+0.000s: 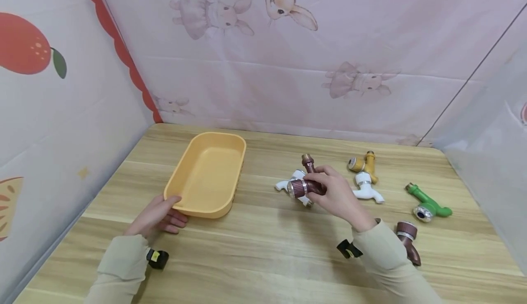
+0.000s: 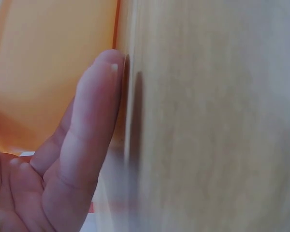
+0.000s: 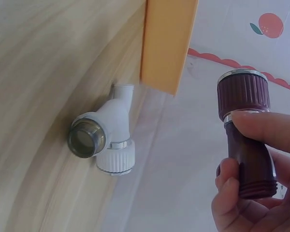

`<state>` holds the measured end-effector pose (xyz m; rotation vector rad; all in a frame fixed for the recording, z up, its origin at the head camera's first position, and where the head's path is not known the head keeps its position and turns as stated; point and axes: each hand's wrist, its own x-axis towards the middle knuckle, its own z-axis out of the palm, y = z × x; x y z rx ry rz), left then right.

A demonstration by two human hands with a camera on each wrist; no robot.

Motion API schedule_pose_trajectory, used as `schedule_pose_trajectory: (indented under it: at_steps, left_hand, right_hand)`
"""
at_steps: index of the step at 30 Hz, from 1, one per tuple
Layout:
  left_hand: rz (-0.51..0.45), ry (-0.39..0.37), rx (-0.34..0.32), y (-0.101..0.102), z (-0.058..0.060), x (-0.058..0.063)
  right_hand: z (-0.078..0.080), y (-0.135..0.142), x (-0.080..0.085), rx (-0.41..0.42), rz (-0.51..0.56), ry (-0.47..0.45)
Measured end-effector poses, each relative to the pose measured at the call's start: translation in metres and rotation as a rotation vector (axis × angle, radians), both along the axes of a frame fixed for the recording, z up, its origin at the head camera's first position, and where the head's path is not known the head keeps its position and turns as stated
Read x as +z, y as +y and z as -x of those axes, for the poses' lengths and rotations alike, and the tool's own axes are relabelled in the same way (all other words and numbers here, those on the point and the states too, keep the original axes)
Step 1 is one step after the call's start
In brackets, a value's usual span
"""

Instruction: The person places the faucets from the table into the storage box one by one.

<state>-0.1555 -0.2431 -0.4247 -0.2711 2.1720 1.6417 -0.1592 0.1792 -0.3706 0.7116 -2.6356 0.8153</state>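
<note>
My right hand point(image 1: 335, 194) pinches a dark brown faucet point(image 1: 314, 187) between thumb and fingers, raised above the table. In the right wrist view, the brown faucet point(image 3: 251, 145) has its ribbed knob upward. Below it on the table lies a white faucet point(image 3: 113, 125), partly hidden in the head view. My left hand point(image 1: 160, 214) grips the near left corner of a yellow plastic basket point(image 1: 210, 176), thumb over the rim and fingers outside. In the left wrist view, the fingers of my left hand point(image 2: 82, 140) lie along the basket's side near the tabletop.
Right of my right hand lie a yellow faucet point(image 1: 370, 169), a second white faucet point(image 1: 365, 188) and a green faucet point(image 1: 430, 203). Another brown faucet point(image 1: 407, 240) sits beside my right forearm. Printed curtains point(image 1: 263, 93) surround the wooden table point(image 1: 255, 249).
</note>
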Motion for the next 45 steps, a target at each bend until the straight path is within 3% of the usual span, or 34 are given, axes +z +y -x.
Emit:
schedule_pose_trajectory:
  at_steps: [7, 23, 30, 45]
  left_hand:
    - [-0.004, 0.002, -0.004, 0.0, -0.001, 0.001]
    - [-0.008, 0.005, -0.017, -0.001, 0.0, 0.003]
    - [-0.001, 0.0, -0.022, -0.002, 0.001, 0.003]
    - [0.014, 0.01, -0.006, 0.001, -0.009, 0.001]
  right_hand:
    - [0.004, -0.008, 0.006, 0.011, 0.017, 0.015]
    - [0.017, -0.025, 0.016, 0.023, 0.029, -0.043]
    - [0.024, -0.032, 0.02, 0.009, 0.036, -0.129]
    - [0.03, -0.042, 0.023, 0.041, 0.042, -0.155]
